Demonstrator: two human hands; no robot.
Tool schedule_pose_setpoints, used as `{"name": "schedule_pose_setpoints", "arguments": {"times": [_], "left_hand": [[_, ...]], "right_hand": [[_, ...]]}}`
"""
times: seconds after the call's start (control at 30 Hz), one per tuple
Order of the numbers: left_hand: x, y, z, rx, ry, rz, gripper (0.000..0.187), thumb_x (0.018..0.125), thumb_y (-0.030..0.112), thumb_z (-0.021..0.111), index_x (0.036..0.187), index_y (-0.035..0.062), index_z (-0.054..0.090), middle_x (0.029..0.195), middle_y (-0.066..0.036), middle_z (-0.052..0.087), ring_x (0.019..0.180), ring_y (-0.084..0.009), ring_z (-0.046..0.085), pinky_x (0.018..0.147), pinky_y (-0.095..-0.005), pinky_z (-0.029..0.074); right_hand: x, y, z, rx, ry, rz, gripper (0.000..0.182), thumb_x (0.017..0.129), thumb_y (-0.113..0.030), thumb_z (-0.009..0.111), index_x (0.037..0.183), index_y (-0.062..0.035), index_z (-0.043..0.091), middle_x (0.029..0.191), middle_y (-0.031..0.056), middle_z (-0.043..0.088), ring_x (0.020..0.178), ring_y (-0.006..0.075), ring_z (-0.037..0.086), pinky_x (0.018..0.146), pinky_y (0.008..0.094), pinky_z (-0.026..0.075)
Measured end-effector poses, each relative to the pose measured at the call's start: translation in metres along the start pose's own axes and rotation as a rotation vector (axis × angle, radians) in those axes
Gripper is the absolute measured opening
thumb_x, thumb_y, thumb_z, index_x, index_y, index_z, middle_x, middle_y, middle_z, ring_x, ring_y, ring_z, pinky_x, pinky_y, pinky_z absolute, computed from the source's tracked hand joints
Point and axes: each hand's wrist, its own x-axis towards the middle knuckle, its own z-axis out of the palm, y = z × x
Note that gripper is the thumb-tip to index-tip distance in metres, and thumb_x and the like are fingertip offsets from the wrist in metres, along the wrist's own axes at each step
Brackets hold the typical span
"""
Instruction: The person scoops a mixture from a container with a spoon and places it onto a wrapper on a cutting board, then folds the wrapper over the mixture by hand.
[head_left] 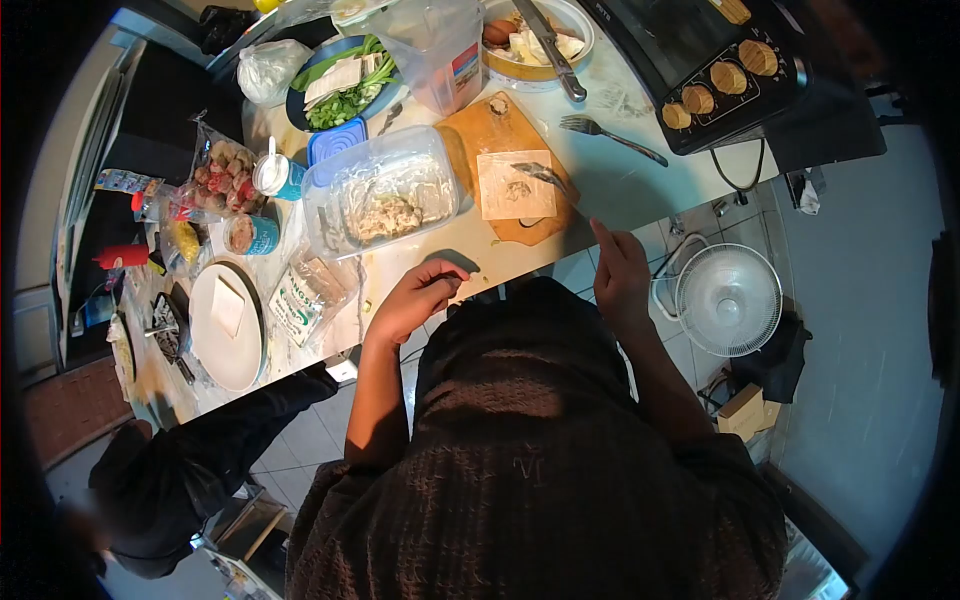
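Note:
My left hand (415,300) hovers at the table's front edge, fingers curled in and nothing showing in them. To the right, my right hand (622,272) is closed at the end of a spoon (543,174), whose bowl lies over a square wrapper sheet (512,207). A small dab of filling (517,190) sits on that sheet. Under the sheet is a wooden cutting board (470,130). Just left of the board, a clear plastic tub (330,215) holds a pale, lumpy filling mix (388,217).
A fork (612,138) lies near the toaster oven (735,85). Behind stand a bowl with a knife (548,45) across it and a plate of greens (345,115). Leftward are a white plate (212,345) with wrappers, a wrapper packet (308,295) and another person (180,490).

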Motion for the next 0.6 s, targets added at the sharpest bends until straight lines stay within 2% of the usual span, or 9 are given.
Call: {"name": "schedule_pose_setpoints", "arguments": {"times": [0.13, 0.2, 0.23, 0.3, 0.4, 0.5, 0.6], "left_hand": [[-0.0001, -0.0019, -0.0022, -0.006, -0.003, -0.004, 0.016, 0.092, 0.011, 0.054, 0.102, 0.0044, 0.063, 0.085, 0.004, 0.054, 0.063, -0.0022, 0.041, 0.055, -0.0179, 0.033], [-0.0005, -0.0033, -0.0026, -0.013, 0.008, -0.013, 0.016, 0.092, 0.011, 0.054, 0.103, 0.0044, 0.063, 0.085, 0.004, 0.054, 0.062, -0.002, 0.04, 0.055, -0.0177, 0.033], [-0.0008, -0.0038, -0.0024, -0.015, 0.009, -0.014, 0.016, 0.092, 0.011, 0.054, 0.103, 0.0044, 0.063, 0.085, 0.004, 0.054, 0.062, -0.002, 0.04, 0.055, -0.0177, 0.033], [-0.0006, -0.0043, -0.0016, -0.01, 0.018, -0.014, 0.016, 0.092, 0.012, 0.053, 0.103, 0.0045, 0.063, 0.085, 0.004, 0.054, 0.062, -0.0018, 0.04, 0.054, -0.0177, 0.032], [0.0004, -0.0049, -0.0029, -0.01, -0.001, -0.007, 0.016, 0.093, 0.012, 0.053, 0.103, 0.0046, 0.063, 0.084, 0.005, 0.054, 0.061, -0.0018, 0.04, 0.054, -0.0179, 0.032], [0.0015, -0.0053, -0.0034, -0.002, 0.002, 0.004, 0.016, 0.093, 0.012, 0.053, 0.103, 0.0045, 0.063, 0.083, 0.005, 0.053, 0.061, -0.0018, 0.039, 0.054, -0.018, 0.032], [0.0024, -0.0049, -0.003, -0.016, 0.012, 0.004, 0.016, 0.093, 0.012, 0.054, 0.103, 0.0043, 0.063, 0.082, 0.005, 0.053, 0.061, -0.0019, 0.039, 0.054, -0.0181, 0.032]], "right_hand": [[-0.0034, -0.0007, 0.0032, 0.019, -0.022, -0.009, 0.043, 0.082, 0.01, 0.054, 0.123, -0.0034, 0.06, 0.093, 0.0148, 0.058, 0.078, 0.0288, 0.058, 0.07, 0.0363, 0.048], [-0.0045, -0.003, 0.0046, 0.147, 0.012, 0.085, 0.038, 0.085, 0.008, 0.054, 0.12, -0.003, 0.061, 0.086, 0.0128, 0.058, 0.071, 0.0237, 0.057, 0.065, 0.0325, 0.048], [-0.0046, -0.0035, 0.0047, 0.148, 0.009, 0.085, 0.038, 0.085, 0.008, 0.054, 0.12, -0.003, 0.061, 0.086, 0.0128, 0.058, 0.071, 0.0237, 0.057, 0.065, 0.0325, 0.048], [-0.0037, -0.0043, 0.0038, 0.296, 0.003, 0.198, 0.03, 0.089, 0.005, 0.052, 0.117, -0.0022, 0.063, 0.077, 0.0091, 0.056, 0.065, 0.0171, 0.054, 0.06, 0.0277, 0.044], [-0.0023, -0.0072, -0.0006, 0.361, -0.029, 0.31, 0.025, 0.092, 0.001, 0.051, 0.115, -0.001, 0.063, 0.073, 0.0057, 0.054, 0.064, 0.0123, 0.051, 0.059, 0.0247, 0.042], [0.0003, -0.007, -0.0029, 0.405, 0.01, 0.377, 0.022, 0.092, -0.001, 0.053, 0.11, -0.0013, 0.064, 0.076, 0.0078, 0.059, 0.062, 0.0119, 0.054, 0.058, 0.0246, 0.043], [-0.0005, -0.0038, -0.0027, 0.48, 0.036, 0.428, 0.022, 0.092, -0.001, 0.053, 0.11, -0.0014, 0.065, 0.074, 0.0075, 0.059, 0.062, 0.0108, 0.054, 0.058, 0.0245, 0.043]]}}
